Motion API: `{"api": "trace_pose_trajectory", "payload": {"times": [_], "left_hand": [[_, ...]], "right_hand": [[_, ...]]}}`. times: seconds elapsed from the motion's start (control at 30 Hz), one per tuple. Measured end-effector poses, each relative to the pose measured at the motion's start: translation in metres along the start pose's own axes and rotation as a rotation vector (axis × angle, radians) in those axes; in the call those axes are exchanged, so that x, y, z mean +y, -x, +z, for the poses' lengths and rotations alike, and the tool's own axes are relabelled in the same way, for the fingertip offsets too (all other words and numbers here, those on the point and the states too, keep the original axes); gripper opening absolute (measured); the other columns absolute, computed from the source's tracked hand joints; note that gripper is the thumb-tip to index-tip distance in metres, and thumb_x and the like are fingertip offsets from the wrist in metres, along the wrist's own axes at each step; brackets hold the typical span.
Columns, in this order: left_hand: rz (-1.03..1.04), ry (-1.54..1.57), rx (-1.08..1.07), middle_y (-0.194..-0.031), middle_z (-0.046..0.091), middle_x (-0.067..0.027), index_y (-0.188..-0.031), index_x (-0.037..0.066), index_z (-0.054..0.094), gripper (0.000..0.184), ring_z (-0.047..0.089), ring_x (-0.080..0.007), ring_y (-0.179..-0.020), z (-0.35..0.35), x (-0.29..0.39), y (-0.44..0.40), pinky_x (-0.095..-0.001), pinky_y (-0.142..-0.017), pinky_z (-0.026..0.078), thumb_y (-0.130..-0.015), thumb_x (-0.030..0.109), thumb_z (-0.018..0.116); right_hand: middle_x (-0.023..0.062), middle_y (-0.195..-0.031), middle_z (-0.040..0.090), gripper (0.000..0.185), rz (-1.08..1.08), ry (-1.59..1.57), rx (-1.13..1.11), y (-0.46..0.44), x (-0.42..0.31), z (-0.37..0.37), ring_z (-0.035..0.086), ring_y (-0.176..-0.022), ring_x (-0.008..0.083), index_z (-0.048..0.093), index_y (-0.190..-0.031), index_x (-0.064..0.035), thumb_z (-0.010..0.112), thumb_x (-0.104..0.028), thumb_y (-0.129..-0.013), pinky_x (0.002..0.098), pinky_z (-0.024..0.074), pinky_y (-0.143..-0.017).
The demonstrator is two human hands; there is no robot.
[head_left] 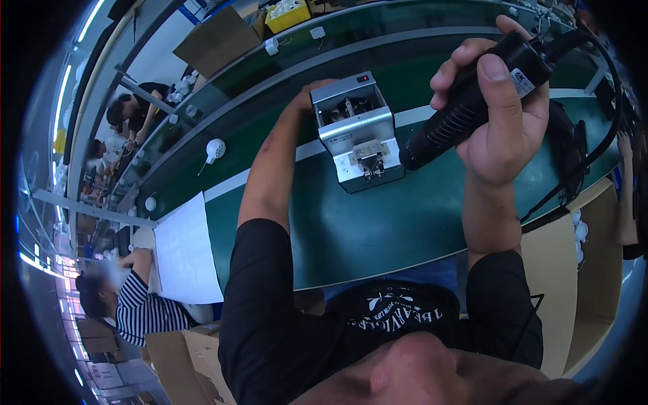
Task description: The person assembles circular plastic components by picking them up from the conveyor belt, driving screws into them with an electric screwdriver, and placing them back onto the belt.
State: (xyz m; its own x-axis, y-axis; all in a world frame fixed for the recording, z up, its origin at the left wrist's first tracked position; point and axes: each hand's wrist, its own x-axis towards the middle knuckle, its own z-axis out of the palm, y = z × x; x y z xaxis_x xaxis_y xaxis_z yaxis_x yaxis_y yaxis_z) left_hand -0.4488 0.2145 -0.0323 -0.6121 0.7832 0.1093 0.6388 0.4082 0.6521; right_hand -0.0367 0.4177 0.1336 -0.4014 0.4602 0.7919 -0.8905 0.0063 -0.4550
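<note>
On the smooth dark-green benchtop (405, 223), our left hand (316, 89) is resting behind the boxy silver-grey metal machine (356, 131), partly hidden, so we cannot tell whether it is gripping. Right of the machine, our right hand (503, 115) is grasping a thick black ribbed cylindrical tool (459, 101), its tip pointing down near the machine's front corner. We are apparently aligning the two; the next move would be calling for careful aim. Around us, a flat white sheet (185, 250), a small white bulb-shaped part (215, 150) and, rightmost, a looping black cable (617, 101) are lying clear, though the cable could be snagging.
</note>
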Motion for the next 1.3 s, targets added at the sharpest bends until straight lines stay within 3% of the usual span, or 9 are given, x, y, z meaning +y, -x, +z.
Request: {"api": "trace_pose_trajectory", "payload": {"times": [0.1, 0.17, 0.23, 0.3, 0.43, 0.63, 0.87, 1.0, 1.3], "left_hand": [[0.09, 0.036, -0.181, -0.135, 0.062, -0.0196, -0.137, 0.012, 0.061, 0.055, 0.06, -0.0341, -0.123, -0.004, -0.012, -0.001, -0.0395, -0.109, 0.044, -0.085, 0.022, 0.075], [-0.201, -0.631, 0.197, -0.136, 0.061, -0.0181, -0.138, 0.015, 0.06, 0.061, 0.062, -0.0346, -0.12, 0.007, 0.008, 0.032, -0.0401, -0.107, 0.047, -0.081, 0.025, 0.079], [-0.31, -0.639, 0.206, -0.134, 0.061, -0.0173, -0.139, 0.017, 0.059, 0.066, 0.064, -0.0357, -0.115, -0.007, 0.029, 0.067, -0.04, -0.102, 0.051, -0.078, 0.027, 0.083], [-0.436, -0.284, 0.494, -0.133, 0.061, -0.0165, -0.14, 0.016, 0.057, 0.065, 0.064, -0.0344, -0.111, -0.009, 0.061, 0.119, -0.0409, -0.096, 0.055, -0.081, 0.026, 0.084], [-0.307, 0.669, 0.828, -0.126, 0.062, -0.0153, -0.145, 0.011, 0.045, 0.052, 0.066, -0.0267, -0.105, 0.002, 0.074, 0.206, -0.0358, -0.077, 0.059, -0.1, 0.029, 0.062], [-0.3, 0.779, 0.377, -0.134, 0.051, -0.0176, -0.149, 0.009, 0.034, 0.059, 0.067, -0.0296, -0.104, 0.064, 0.173, 0.3, -0.0312, -0.062, 0.058, -0.099, 0.029, 0.06], [-0.373, 1.763, 0.039, -0.129, 0.058, -0.021, -0.14, 0.005, 0.043, 0.053, 0.067, -0.0362, -0.107, 0.116, 0.208, 0.3, -0.0345, -0.066, 0.065, -0.106, 0.046, 0.044], [-0.401, 1.737, -0.055, -0.128, 0.058, -0.0259, -0.14, 0.004, 0.041, 0.053, 0.068, -0.0369, -0.107, 0.128, 0.199, 0.291, -0.0379, -0.071, 0.066, -0.106, 0.045, 0.041], [-0.335, 1.714, -0.016, -0.12, 0.063, -0.0228, -0.143, 0.006, 0.041, 0.055, 0.07, -0.0255, -0.087, 0.144, 0.197, 0.292, -0.0291, -0.058, 0.057, -0.106, 0.046, 0.042]], "right_hand": [[0.0153, -0.098, 0.066, 0.049, 0.005, 0.093, 0.004, 0.003, -0.005, -0.002, 0.069, -0.075, 0.0219, 0.041, -0.14, 0.0042, 0.058, -0.015, -0.099, 0.0316, 0.0582, -0.058], [0.0152, -0.099, 0.066, 0.052, 0.051, 0.103, 0.013, 0.007, -0.006, -0.002, 0.069, -0.076, 0.0215, 0.038, -0.142, 0.004, 0.06, -0.014, -0.098, 0.0319, 0.0589, -0.06], [0.0153, -0.099, 0.065, 0.053, 0.072, 0.095, 0.003, 0.013, -0.005, -0.006, 0.069, -0.076, 0.0215, 0.038, -0.142, 0.0039, 0.06, -0.014, -0.098, 0.032, 0.059, -0.06], [0.0153, -0.1, 0.065, 0.053, 0.089, 0.092, -0.002, 0.017, -0.001, 0.006, 0.069, -0.076, 0.0214, 0.038, -0.143, 0.0038, 0.06, -0.014, -0.098, 0.0321, 0.0591, -0.06], [0.0153, -0.1, 0.065, 0.054, 0.123, 0.09, 0.005, 0.023, 0.011, 0.034, 0.069, -0.077, 0.0214, 0.037, -0.143, 0.0037, 0.061, -0.014, -0.098, 0.0322, 0.0592, -0.061], [0.0153, -0.1, 0.065, 0.056, 0.158, 0.073, -0.03, 0.026, 0.026, 0.06, 0.069, -0.077, 0.0213, 0.036, -0.144, 0.0035, 0.061, -0.013, -0.097, 0.0324, 0.0595, -0.062], [0.0154, -0.101, 0.065, 0.057, 0.177, 0.019, -0.088, 0.032, 0.027, 0.044, 0.069, -0.077, 0.0212, 0.034, -0.144, 0.0033, 0.062, -0.013, -0.097, 0.0327, 0.0597, -0.063], [0.0154, -0.102, 0.065, 0.059, 0.204, -0.038, -0.143, 0.05, 0.012, 0.034, 0.069, -0.078, 0.0211, 0.034, -0.145, 0.0032, 0.062, -0.013, -0.096, 0.0328, 0.0599, -0.063], [0.0155, -0.102, 0.065, 0.061, 0.226, -0.113, -0.217, 0.071, 0.001, 0.054, 0.069, -0.078, 0.021, 0.032, -0.146, 0.0029, 0.063, -0.012, -0.096, 0.0332, 0.0603, -0.065]]}}
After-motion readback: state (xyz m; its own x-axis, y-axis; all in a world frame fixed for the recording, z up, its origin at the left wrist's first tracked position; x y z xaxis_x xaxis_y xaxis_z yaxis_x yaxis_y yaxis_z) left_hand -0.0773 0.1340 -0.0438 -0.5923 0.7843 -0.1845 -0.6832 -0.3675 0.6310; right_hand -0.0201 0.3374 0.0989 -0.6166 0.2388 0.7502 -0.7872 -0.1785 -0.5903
